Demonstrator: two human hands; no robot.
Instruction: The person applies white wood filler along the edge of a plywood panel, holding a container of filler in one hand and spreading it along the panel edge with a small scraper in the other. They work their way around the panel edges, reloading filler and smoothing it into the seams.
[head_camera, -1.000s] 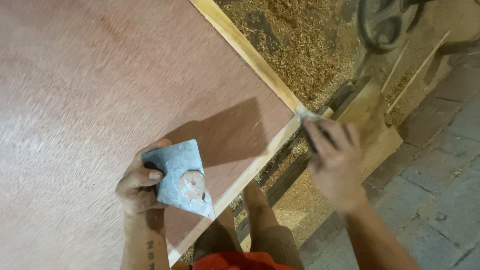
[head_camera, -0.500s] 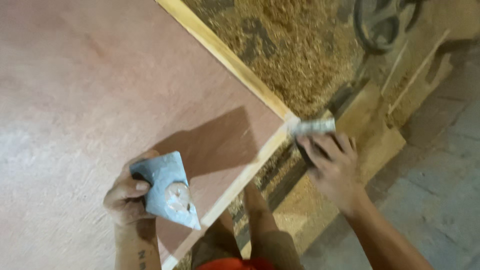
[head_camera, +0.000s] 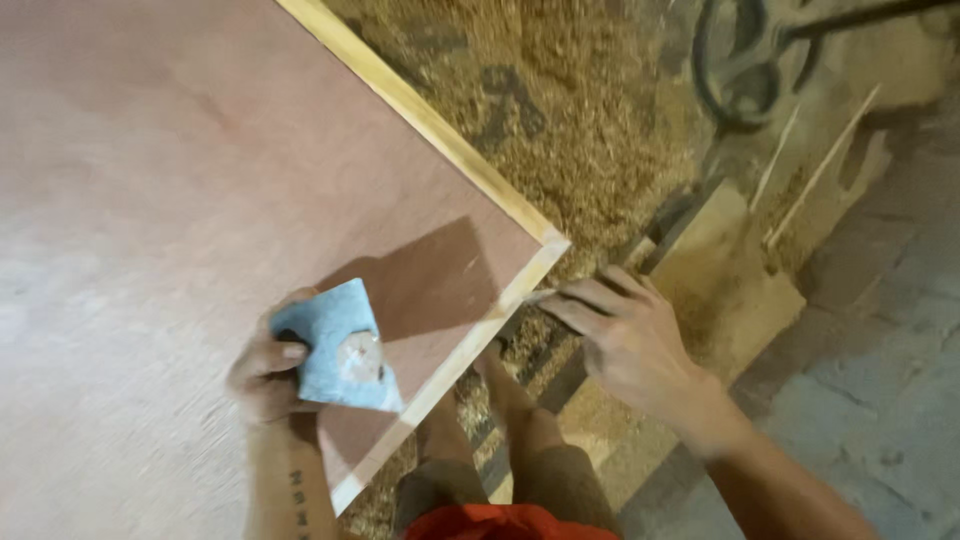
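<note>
Hands on sandpaper (head_camera: 340, 350) (folded), board edge (head_camera: 480, 330)

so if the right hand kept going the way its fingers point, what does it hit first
Most likely the pale edge strip of the reddish board: the right hand points left at it, fingertips almost touching. Depth is unclear.

Sawdust (head_camera: 560, 110) heaped thick beyond the board — a dark metal wheel (head_camera: 745, 65) top right, thin wooden sticks (head_camera: 820, 165) leaning nearby, grey stone floor (head_camera: 880, 400) at right.
</note>
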